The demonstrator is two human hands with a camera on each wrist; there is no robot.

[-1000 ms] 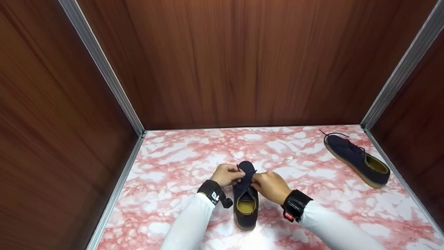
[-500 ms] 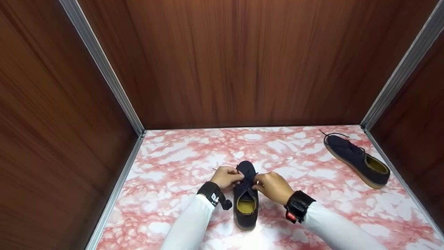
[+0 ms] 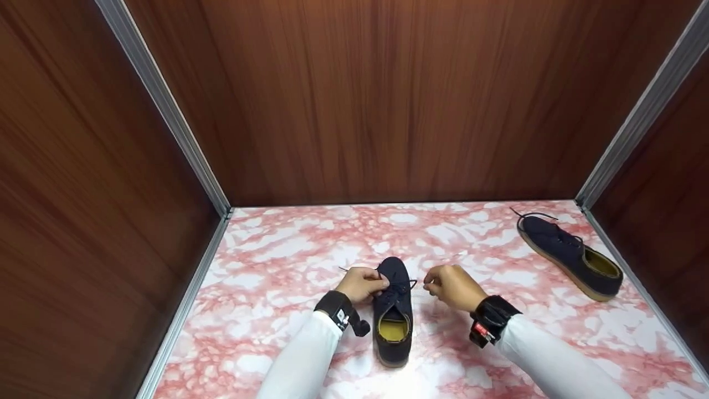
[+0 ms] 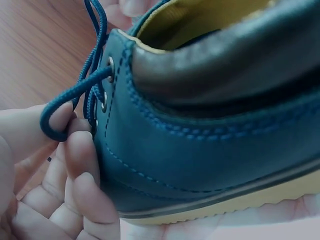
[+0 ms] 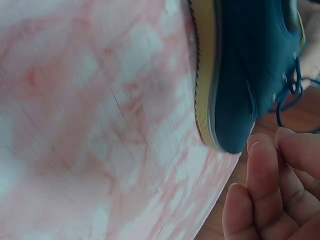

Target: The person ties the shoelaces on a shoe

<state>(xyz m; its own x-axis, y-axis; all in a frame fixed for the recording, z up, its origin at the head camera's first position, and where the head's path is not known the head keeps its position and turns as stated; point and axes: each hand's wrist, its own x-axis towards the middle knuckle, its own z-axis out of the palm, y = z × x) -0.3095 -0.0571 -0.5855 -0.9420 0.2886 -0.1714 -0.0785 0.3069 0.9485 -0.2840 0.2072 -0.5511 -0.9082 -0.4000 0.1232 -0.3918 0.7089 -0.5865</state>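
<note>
A dark blue lace-up shoe with a yellow lining stands upright on the pink-and-white surface, toe pointing away. At its left side, my left hand pinches the shoelace between thumb and finger; the left wrist view shows the lace bent into a loop from the top eyelet. My right hand is off to the right of the shoe, fingers loosely bent. In the head view a gap separates it from the small lace loop at the shoe's right edge. The right wrist view shows lace passing close behind its fingertips.
A matching shoe lies at the right, its lace trailing past the toe. Brown wood-grain panels enclose the back and both sides, with metal strips at the corners. Marbled surface extends left of the hands.
My right hand has let go at the shoe's right side and drawn away to the right, exposing a lace loop there. The left hand has stayed nearly in place.
</note>
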